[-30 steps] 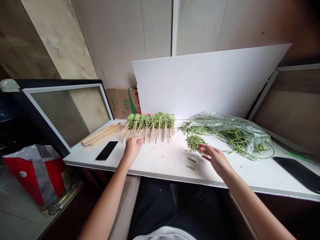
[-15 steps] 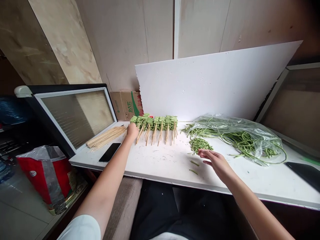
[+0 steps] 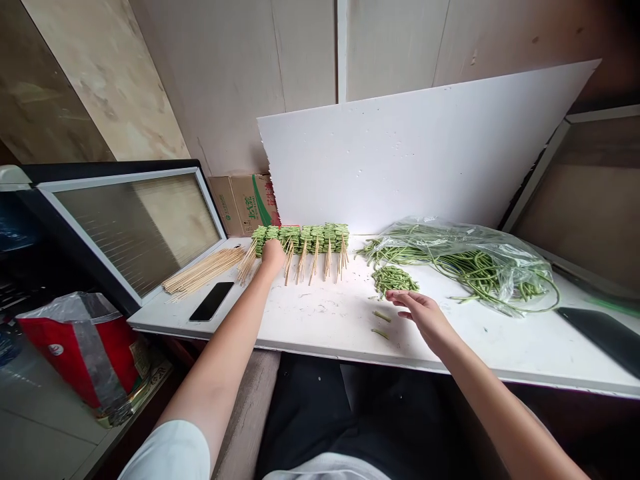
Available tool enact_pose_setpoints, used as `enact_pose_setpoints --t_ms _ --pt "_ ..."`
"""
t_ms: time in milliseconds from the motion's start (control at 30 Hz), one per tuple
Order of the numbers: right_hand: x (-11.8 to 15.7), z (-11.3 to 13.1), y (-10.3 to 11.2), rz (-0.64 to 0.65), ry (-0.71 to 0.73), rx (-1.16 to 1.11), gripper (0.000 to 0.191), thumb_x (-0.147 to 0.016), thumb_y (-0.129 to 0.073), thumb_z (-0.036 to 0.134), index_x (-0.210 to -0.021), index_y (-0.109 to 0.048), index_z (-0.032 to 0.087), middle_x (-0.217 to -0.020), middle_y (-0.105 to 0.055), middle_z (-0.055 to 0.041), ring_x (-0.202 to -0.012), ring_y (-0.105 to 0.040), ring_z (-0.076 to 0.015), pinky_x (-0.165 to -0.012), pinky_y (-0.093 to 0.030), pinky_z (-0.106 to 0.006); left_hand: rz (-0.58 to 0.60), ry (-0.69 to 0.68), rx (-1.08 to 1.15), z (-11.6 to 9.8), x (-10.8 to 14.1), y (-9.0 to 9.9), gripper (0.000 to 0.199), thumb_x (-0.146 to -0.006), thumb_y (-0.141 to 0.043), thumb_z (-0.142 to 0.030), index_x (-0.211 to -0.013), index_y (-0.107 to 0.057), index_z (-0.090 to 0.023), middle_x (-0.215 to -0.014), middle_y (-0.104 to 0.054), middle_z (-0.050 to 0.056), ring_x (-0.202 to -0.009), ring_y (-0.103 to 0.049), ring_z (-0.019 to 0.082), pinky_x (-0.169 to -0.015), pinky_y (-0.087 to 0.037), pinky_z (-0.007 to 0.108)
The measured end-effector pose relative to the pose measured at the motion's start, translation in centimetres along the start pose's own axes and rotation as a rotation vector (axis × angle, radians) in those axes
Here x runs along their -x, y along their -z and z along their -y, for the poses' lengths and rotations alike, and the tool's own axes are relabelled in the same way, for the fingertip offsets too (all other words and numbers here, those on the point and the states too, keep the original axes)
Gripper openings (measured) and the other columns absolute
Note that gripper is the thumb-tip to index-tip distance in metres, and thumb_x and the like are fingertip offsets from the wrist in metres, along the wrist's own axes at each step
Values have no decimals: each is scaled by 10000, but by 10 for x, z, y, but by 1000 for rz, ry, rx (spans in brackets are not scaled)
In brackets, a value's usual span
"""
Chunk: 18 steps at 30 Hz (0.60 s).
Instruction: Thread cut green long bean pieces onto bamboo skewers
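Observation:
Stacks of skewered green bean pieces (image 3: pixel 313 239) stand in a row at the back of the white table, their bare stick ends pointing toward me. My left hand (image 3: pixel 273 257) is closed at the left part of this row, against the second stack. Its fingers are hidden behind the back of the hand, so what they grip does not show. Over the table at the right, my right hand (image 3: pixel 419 312) is open with fingers stretched out, by the near edge of a pile of cut bean pieces (image 3: pixel 395 280). Two loose bean pieces (image 3: pixel 381 315) lie left of it.
Bare bamboo skewers (image 3: pixel 203 272) and a phone (image 3: pixel 211 302) lie at the left. Long beans in a clear plastic bag (image 3: pixel 480 257) fill the back right. A cardboard box (image 3: pixel 245 203) and a white board (image 3: pixel 420 153) stand behind. A dark flat object (image 3: pixel 600 337) lies far right.
My left hand has moved right along the row, uncovering the stick ends of the leftmost stack. My right hand stays by the cut beans. The view has shifted slightly.

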State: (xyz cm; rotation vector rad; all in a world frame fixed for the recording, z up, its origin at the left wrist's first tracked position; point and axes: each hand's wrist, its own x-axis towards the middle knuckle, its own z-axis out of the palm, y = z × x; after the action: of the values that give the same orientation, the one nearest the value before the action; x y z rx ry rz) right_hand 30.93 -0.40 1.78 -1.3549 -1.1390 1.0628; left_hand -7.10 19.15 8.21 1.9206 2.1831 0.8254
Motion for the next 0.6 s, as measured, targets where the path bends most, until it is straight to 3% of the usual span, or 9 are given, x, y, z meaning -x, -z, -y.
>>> enact_pose_setpoints --t_ms 100,367,600 --pt "1 0 0 5 2 6 402 -808 -705 602 -938 -823 240 -1221 -773 -120 -1248 -642 -360 -881 -528 -413 -27 56 -101 -7 2 -2 93 -827 -709 -151 -902 -696 -99 -944 -720 235 -1010 -670 375 -846 -520 421" --pt "2 0 -2 11 -5 -7 383 -804 -713 593 -915 -817 241 -1226 -770 -115 -1222 -642 -351 -890 -508 -418 -7 50 -220 -19 4 -6 181 -831 -647 -78 -991 -732 -71 -1066 -728 261 -1027 -700 389 -822 -537 415" --pt "0 -2 -2 8 -11 -13 375 -803 -722 582 -922 -819 240 -1235 -770 -113 -1215 -646 -347 -896 -497 -419 8 41 -301 -22 8 -7 264 -891 -628 -99 -1130 -726 -47 -1189 -715 298 -1151 -688 412 -915 -531 456"
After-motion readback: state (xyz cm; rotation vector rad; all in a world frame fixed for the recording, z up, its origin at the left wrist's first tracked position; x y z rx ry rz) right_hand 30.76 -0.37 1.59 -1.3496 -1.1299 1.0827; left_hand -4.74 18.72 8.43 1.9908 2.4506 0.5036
